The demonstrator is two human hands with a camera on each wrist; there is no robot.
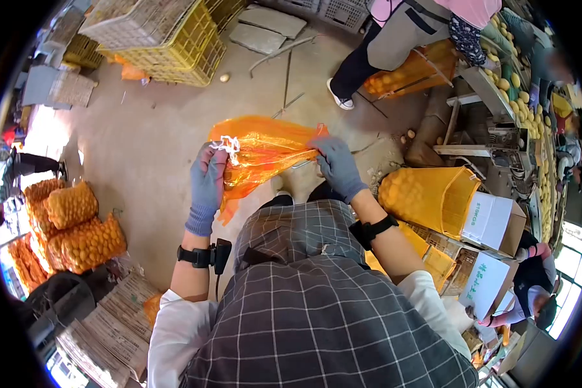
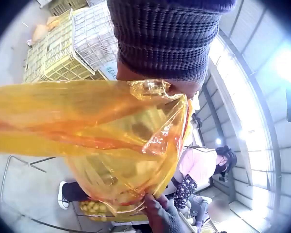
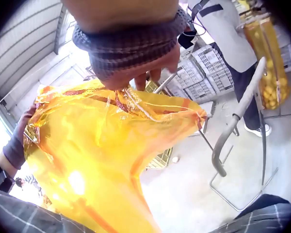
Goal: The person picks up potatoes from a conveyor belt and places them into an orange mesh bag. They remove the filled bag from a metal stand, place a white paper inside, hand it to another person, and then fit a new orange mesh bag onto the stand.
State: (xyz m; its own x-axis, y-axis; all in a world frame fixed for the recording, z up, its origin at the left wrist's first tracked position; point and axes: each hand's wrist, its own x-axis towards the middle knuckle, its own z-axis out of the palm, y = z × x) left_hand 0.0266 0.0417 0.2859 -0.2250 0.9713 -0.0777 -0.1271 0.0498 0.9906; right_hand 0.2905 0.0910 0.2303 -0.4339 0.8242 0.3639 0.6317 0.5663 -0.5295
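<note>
An orange mesh bag [image 1: 265, 149], limp and see-through, is stretched between both gloved hands in front of the apron. The left hand [image 1: 208, 178], in a grey glove, grips its left end, where a white drawstring [image 1: 229, 147] bunches. At the other end the right hand [image 1: 338, 167] pinches the gathered edge. Seen from the left wrist, the bag [image 2: 121, 136] bulges between the hands, and the right hand's fingers [image 2: 157, 206] hold its rim. In the right wrist view the bag [image 3: 97, 145] hangs down in a broad sheet.
A filled yellow bag [image 1: 407, 197] stands at right beside cartons [image 1: 488, 220]. Filled potato bags [image 1: 87, 242] are piled at left. Crates [image 1: 174, 55] stand ahead at left, and a bent metal stand [image 3: 228, 136] is close in front. Another person [image 1: 407, 39] works ahead at right.
</note>
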